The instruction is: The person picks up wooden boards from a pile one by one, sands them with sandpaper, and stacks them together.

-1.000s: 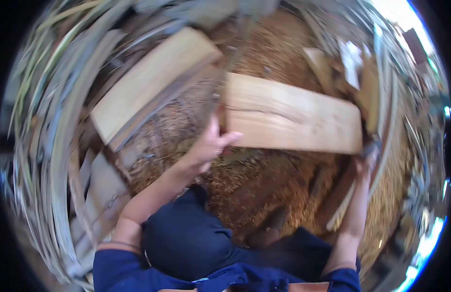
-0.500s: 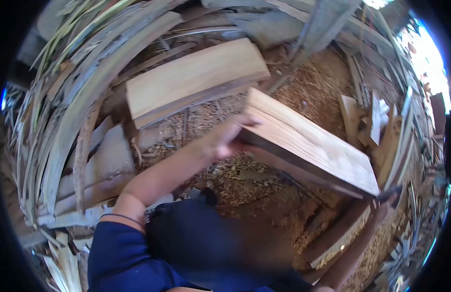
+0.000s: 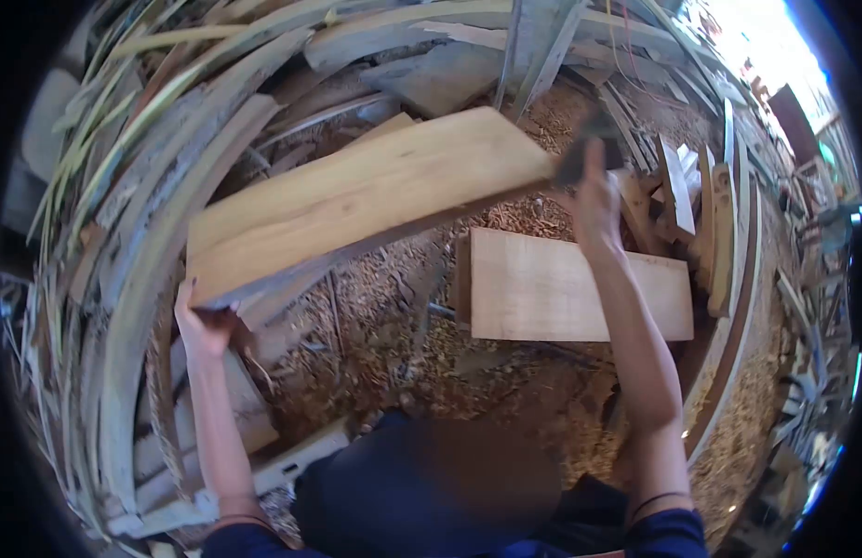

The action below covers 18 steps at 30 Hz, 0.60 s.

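Observation:
A long, thick wooden board is held up at a tilt between my two hands. My left hand is closed around its lower left corner, fingers partly hidden beneath. At the far right end, my right hand grips by the board's edge. A dark, block-like thing shows at its fingers, too blurred to name. Below my right forearm lies a second pale board, with a darker wooden edge at its left end. Part of another piece of wood peeks out behind the raised board.
Long curved offcuts are heaped along the left and back. Wood shavings cover the ground between the boards. Short scraps stand at the right, beside long strips. A grey upright timber rises at the back.
Both hands have swung the held board from right to left, over the other pale board there. A board at the right is now uncovered. The view has also shifted.

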Each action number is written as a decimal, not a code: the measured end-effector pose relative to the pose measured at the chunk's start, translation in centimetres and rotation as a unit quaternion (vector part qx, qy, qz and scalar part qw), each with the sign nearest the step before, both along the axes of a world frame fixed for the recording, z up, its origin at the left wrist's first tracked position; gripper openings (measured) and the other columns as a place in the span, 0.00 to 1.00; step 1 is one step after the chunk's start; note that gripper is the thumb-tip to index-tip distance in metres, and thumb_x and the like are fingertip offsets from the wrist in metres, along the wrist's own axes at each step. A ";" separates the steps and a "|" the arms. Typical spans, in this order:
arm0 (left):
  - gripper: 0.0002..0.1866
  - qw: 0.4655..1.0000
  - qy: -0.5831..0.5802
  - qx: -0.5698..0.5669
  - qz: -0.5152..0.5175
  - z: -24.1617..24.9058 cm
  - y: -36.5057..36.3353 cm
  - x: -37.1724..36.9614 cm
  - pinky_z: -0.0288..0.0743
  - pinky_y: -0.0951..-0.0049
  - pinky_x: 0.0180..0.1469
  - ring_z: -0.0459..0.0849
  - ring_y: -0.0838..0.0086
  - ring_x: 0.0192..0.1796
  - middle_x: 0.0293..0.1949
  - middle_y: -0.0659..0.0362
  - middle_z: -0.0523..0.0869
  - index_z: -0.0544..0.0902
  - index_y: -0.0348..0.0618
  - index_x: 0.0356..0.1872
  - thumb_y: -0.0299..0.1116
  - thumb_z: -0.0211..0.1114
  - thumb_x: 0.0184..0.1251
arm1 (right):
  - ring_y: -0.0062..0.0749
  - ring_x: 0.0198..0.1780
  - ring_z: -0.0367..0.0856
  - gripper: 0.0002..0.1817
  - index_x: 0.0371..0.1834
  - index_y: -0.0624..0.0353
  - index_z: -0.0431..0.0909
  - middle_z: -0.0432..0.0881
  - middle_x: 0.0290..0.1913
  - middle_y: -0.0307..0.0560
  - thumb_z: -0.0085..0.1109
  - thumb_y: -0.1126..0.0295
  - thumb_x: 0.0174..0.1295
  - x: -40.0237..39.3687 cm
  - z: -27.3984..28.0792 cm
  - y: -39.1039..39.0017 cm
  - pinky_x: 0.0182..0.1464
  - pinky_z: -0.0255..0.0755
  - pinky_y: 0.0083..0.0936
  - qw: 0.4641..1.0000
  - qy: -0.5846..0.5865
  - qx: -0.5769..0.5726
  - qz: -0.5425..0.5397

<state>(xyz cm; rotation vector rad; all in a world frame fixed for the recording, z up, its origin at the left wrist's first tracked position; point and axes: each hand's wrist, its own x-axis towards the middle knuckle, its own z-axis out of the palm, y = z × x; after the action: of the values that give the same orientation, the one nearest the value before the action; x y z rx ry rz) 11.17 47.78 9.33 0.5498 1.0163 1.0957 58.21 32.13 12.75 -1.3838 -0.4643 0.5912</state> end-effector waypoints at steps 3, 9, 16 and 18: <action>0.21 0.997 -0.057 0.049 -0.025 -3.5 2.7 -6.2 0.77 0.61 0.46 0.77 0.64 0.52 0.50 0.59 0.79 0.74 0.47 0.54 0.42 0.59 0.61 | 0.35 0.47 0.75 0.35 0.53 0.62 0.67 0.76 0.45 0.49 0.44 0.38 0.63 -1.3 -4.5 9.3 0.54 0.70 0.43 0.993 0.059 -0.065 0.073; 0.20 0.998 0.063 0.022 0.009 -5.9 3.6 -7.2 0.76 0.57 0.54 0.75 0.63 0.56 0.54 0.53 0.77 0.73 0.45 0.56 0.40 0.57 0.66 | 0.30 0.35 0.73 0.35 0.38 0.70 0.73 0.76 0.32 0.47 0.46 0.40 0.64 -3.9 -3.4 9.0 0.39 0.68 0.29 0.989 -0.079 -0.125 0.013; 0.25 0.745 0.605 0.277 -0.038 -0.4 -0.9 -0.1 0.52 0.61 0.69 0.56 0.62 0.71 0.68 0.52 0.62 0.69 0.41 0.63 0.37 0.58 0.66 | 0.37 0.31 0.77 0.22 0.42 0.65 0.76 0.80 0.32 0.53 0.52 0.53 0.66 2.9 -2.7 -6.2 0.35 0.71 0.29 0.900 -0.305 -0.309 0.043; 0.25 0.730 0.577 0.351 -0.108 -0.5 -1.7 4.2 0.50 0.63 0.70 0.54 0.64 0.72 0.69 0.52 0.61 0.69 0.41 0.64 0.37 0.58 0.66 | 0.41 0.33 0.79 0.19 0.43 0.66 0.76 0.80 0.35 0.56 0.51 0.57 0.65 4.0 -8.4 -9.0 0.36 0.72 0.30 0.829 -0.471 -0.301 0.002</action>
<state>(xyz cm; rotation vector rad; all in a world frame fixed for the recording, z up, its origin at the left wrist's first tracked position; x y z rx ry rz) 15.34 46.12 8.85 2.1044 1.4897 0.8370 62.18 23.17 4.35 -2.2670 -1.1344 -0.0228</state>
